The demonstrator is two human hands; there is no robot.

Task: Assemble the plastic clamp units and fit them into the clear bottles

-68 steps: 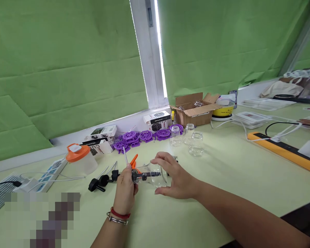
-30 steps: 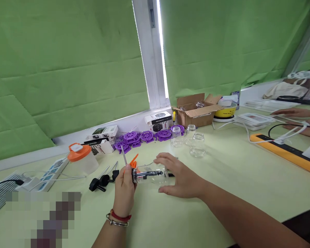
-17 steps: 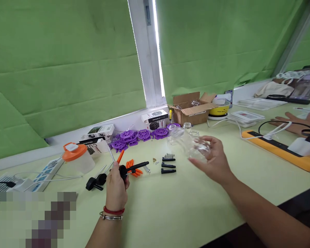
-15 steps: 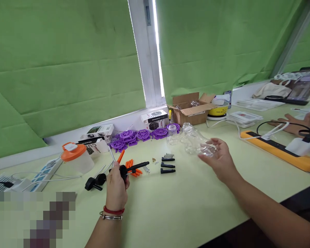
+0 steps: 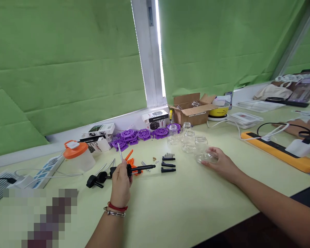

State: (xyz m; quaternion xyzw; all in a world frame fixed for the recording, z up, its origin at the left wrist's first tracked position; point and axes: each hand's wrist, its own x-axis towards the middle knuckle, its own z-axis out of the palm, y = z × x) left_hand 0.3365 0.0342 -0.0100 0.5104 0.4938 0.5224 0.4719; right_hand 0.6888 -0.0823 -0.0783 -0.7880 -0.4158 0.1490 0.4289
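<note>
My left hand point(image 5: 121, 179) is closed around a black crank-like part point(image 5: 142, 167) with a long black shaft pointing right and a metal rod pointing up. Behind it shows an orange strip point(image 5: 129, 154); whether it belongs to the held part I cannot tell. My right hand point(image 5: 222, 163) grips the lower side of a clear jar point(image 5: 201, 148), which stands upright on the table. Beside it are more clear jars point(image 5: 188, 141). Between my hands lie several black pegs point(image 5: 168, 164), springs point(image 5: 169, 155) and tiny brass pieces point(image 5: 154, 158).
Purple wheel-like frames point(image 5: 144, 134) line the back, near small printed boxes point(image 5: 155, 119) and an open carton point(image 5: 193, 115). An orange-lidded container point(image 5: 79, 156) and a white power strip point(image 5: 48, 170) are left. An orange power strip point(image 5: 279, 151) lies right, near another person's hand point(image 5: 297, 127).
My right hand has brought the clear jar down and nearer, from tilted and blurred to upright beside the others. My left hand has shifted slightly right with the black part.
</note>
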